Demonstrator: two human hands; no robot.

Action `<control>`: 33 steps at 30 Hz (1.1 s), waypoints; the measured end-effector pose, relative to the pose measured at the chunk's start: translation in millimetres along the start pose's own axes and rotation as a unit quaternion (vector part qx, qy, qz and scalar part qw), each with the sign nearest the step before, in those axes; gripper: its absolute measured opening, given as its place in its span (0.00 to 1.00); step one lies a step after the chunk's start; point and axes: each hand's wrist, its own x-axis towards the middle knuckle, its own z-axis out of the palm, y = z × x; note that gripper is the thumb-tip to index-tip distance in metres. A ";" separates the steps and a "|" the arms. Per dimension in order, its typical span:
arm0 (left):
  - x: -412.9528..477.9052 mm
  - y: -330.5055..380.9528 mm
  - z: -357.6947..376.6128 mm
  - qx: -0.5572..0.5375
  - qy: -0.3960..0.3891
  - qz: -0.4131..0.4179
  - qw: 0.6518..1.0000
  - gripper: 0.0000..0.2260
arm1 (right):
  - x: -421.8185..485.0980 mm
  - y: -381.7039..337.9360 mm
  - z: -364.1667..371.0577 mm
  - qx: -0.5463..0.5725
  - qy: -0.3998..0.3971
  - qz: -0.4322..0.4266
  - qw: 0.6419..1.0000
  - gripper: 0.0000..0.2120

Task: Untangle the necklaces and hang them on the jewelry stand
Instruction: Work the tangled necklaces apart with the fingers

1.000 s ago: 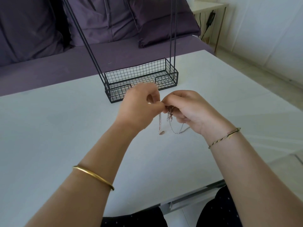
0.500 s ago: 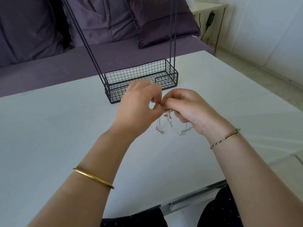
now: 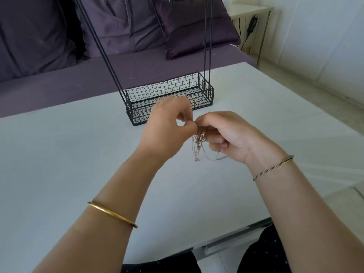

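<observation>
A bunch of thin tangled necklaces hangs between my two hands just above the white table. My left hand pinches the top of the tangle between thumb and forefinger. My right hand pinches the same spot from the right, its other fingers curled round the chains. One loop droops to the right under my right palm. The black wire jewelry stand is right behind my hands; its basket base holds nothing I can make out, and its upright rods run out of the top of the view.
A purple sofa with cushions runs along the far edge of the table. A small side table with a cable stands at the back right. The table's near edge lies over my lap.
Both hands have stayed almost in place, working at the knot. The hanging chains have shifted a little and the loop on the right now droops lower.
</observation>
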 end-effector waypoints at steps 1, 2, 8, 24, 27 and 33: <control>0.4 0.1 -1.4 -0.047 -0.015 -0.044 0.998 0.04 | -0.8 -0.2 -0.8 -0.009 -0.011 -0.012 1.000 0.13; 0.9 0.3 -3.3 -0.095 -0.034 -0.092 0.991 0.05 | -1.0 -0.1 -1.5 -0.023 -0.016 -0.027 0.999 0.11; 1.7 -6.6 -10.2 -0.261 -0.105 -0.266 0.922 0.09 | 1.3 4.1 -3.3 -0.121 -0.004 -0.125 0.985 0.08; 3.9 -2.5 -14.3 -0.355 -0.070 -0.348 0.865 0.11 | 1.2 3.1 3.1 -0.231 0.015 -0.262 0.937 0.09; 3.8 -2.6 -13.8 -0.352 -0.073 -0.338 0.869 0.11 | 0.9 3.3 4.8 -0.222 0.005 -0.256 0.941 0.09; 3.3 -5.2 -13.1 -0.323 -0.100 -0.309 0.889 0.13 | -2.2 -0.9 2.8 -0.173 0.000 -0.236 0.956 0.05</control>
